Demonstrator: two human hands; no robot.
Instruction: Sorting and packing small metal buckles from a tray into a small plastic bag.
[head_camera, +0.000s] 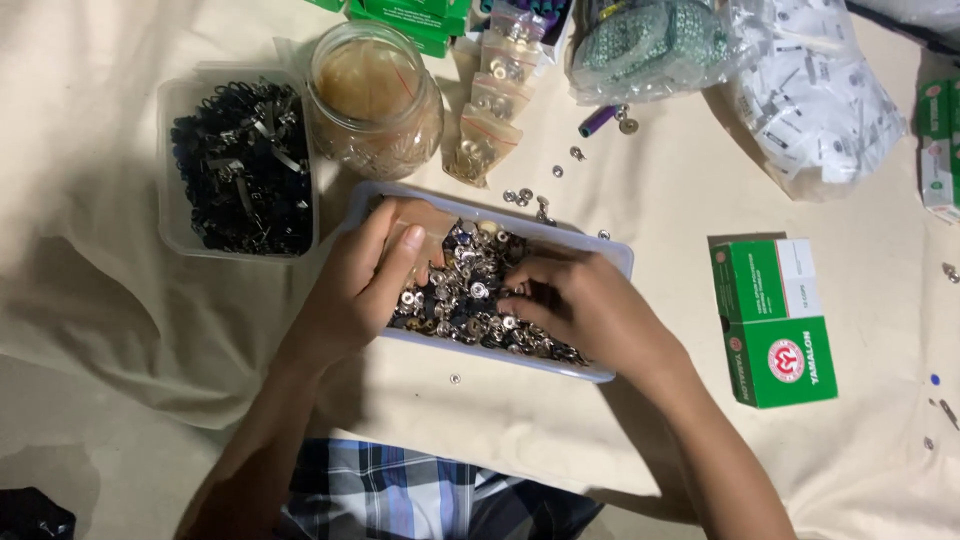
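A shallow clear plastic tray (612, 262) lies in the middle of the cream cloth, filled with small silver and dark metal snap fasteners (472, 282). My left hand (362, 280) rests in the tray's left end, fingers curled against the fasteners; whether it holds any is hidden. My right hand (575, 300) reaches in from the right, its fingertips pressed into the pile, pinching among the pieces.
A clear box of black metal clips (240, 165) stands at the left, a glass jar (372, 98) behind the tray, small bags of fasteners (490, 110) beside it. A green and white carton (775, 320) lies at the right. Plastic bags (820, 90) sit behind. Loose snaps dot the cloth.
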